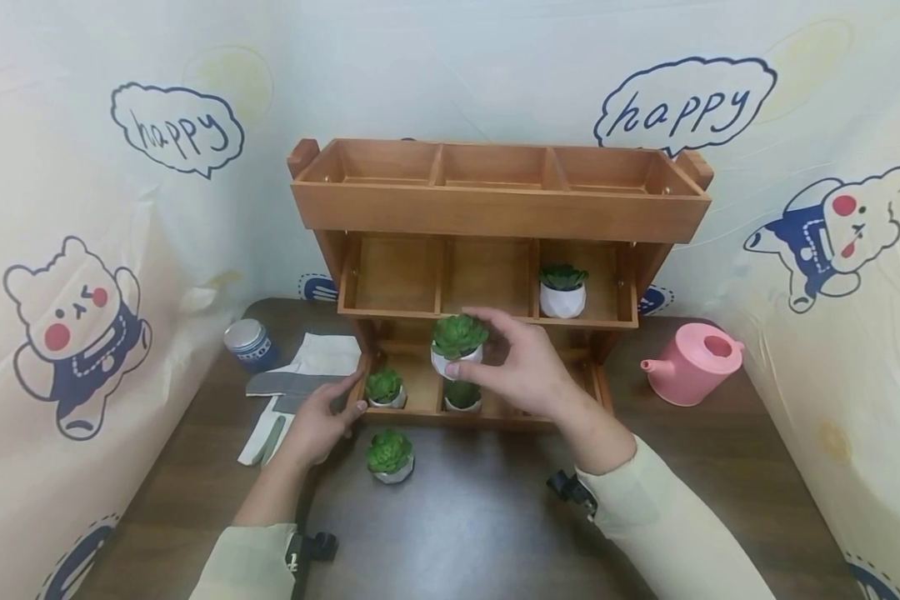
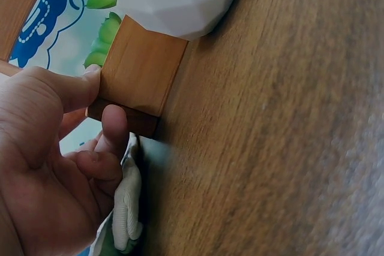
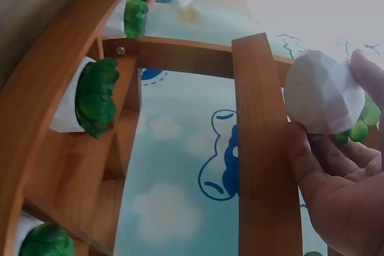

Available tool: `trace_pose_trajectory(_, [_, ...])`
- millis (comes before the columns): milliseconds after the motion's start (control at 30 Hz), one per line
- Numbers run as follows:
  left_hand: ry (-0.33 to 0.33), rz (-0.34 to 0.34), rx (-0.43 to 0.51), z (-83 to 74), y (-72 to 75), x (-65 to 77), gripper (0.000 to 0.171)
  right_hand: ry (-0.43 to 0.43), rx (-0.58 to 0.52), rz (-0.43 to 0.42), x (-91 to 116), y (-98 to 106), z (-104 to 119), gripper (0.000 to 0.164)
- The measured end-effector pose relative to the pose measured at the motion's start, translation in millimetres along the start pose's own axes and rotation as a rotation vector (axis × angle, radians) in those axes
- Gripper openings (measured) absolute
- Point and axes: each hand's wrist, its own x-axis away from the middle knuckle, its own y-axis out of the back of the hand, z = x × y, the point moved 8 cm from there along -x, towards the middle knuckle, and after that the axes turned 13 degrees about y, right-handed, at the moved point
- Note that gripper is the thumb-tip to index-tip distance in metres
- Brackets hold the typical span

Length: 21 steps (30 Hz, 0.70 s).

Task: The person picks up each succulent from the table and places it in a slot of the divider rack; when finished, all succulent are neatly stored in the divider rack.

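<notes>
My right hand (image 1: 528,367) holds a small green succulent (image 1: 459,335) in a white pot, thumb and fingers around the pot. In the right wrist view the faceted white pot (image 3: 321,91) is up beside the wooden middle tier (image 3: 258,142). My left hand (image 1: 318,427) pinches the lower left corner of the wooden plant shelf (image 1: 495,212), thumb against the bottom tier's end (image 2: 144,67). That tier holds a succulent at left (image 1: 385,387), one in the middle (image 1: 462,396), and another (image 3: 48,241) hidden behind my right arm in the head view.
One succulent (image 1: 562,292) sits in the middle tier's right compartment. Another (image 1: 390,456) stands on the dark table (image 1: 465,517) before the shelf. Work gloves (image 1: 300,383) and a blue-white jar (image 1: 251,344) lie left; a pink watering can (image 1: 693,364) stands right.
</notes>
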Motion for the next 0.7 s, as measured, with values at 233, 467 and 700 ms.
trace_pose_trajectory(233, [0.008,0.005,0.002,0.1,-0.1,1.3,0.064,-0.014,0.018,-0.02,-8,9,4,0.071])
trace_pose_trajectory(467, [0.0,0.001,-0.003,-0.8,0.6,2.4,0.064,-0.036,0.03,-0.04,-20,16,8,0.074])
trace_pose_trajectory(700, [0.002,0.006,-0.003,0.2,-0.5,0.4,0.064,-0.054,0.055,-0.059,-33,23,8,0.073])
